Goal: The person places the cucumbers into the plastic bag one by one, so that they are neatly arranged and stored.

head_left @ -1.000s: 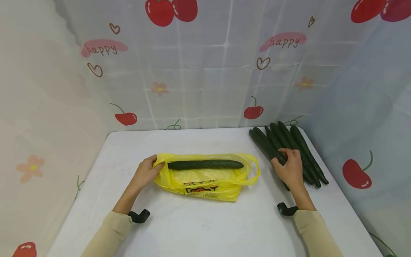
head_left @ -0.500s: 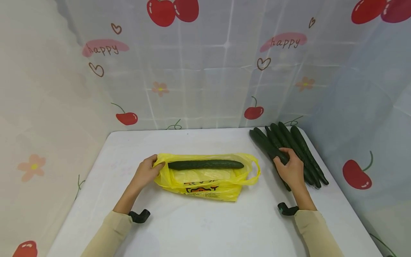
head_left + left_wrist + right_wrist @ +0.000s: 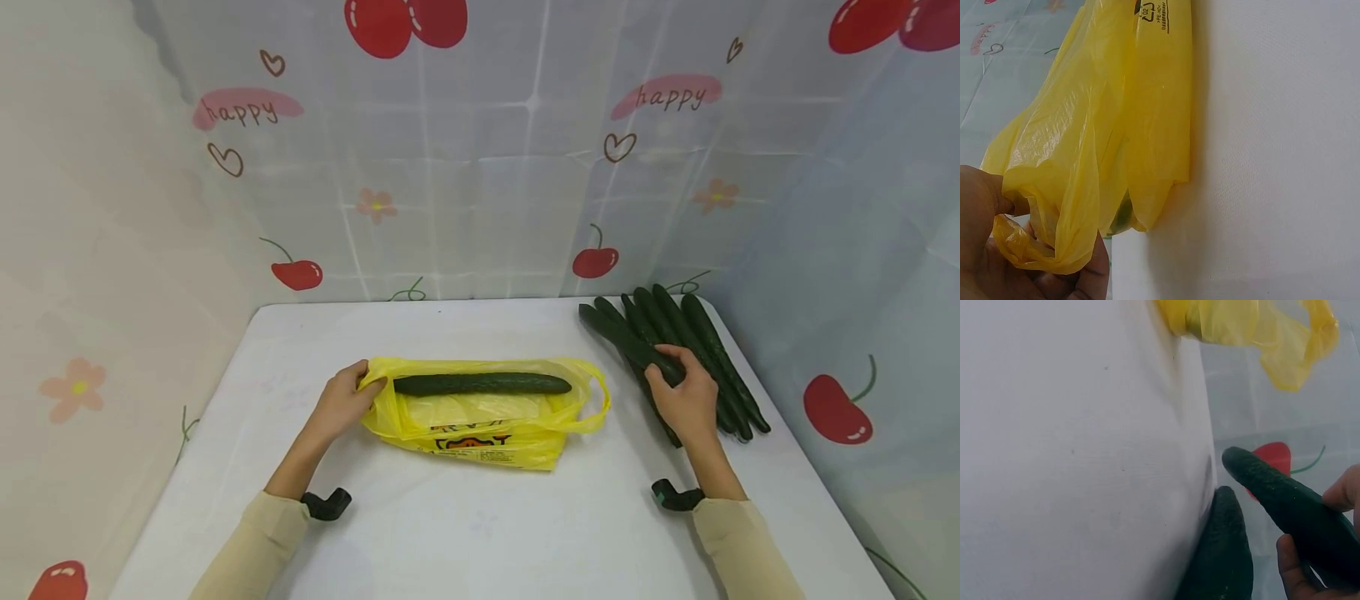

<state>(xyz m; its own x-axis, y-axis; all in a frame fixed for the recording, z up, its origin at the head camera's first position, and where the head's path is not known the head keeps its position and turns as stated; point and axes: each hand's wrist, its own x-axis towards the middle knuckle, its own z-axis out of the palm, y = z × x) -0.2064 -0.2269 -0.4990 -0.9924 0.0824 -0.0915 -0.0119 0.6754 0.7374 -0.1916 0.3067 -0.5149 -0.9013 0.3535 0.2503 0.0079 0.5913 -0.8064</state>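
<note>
White table [image 3: 495, 550]: crinkled yellow bag [image 3: 480, 410], long dark-green cucumbers [image 3: 716, 346]

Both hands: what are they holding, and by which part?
The left hand holds the yellow bag by its left end; the right hand, a cucumber near its closer end.
</note>
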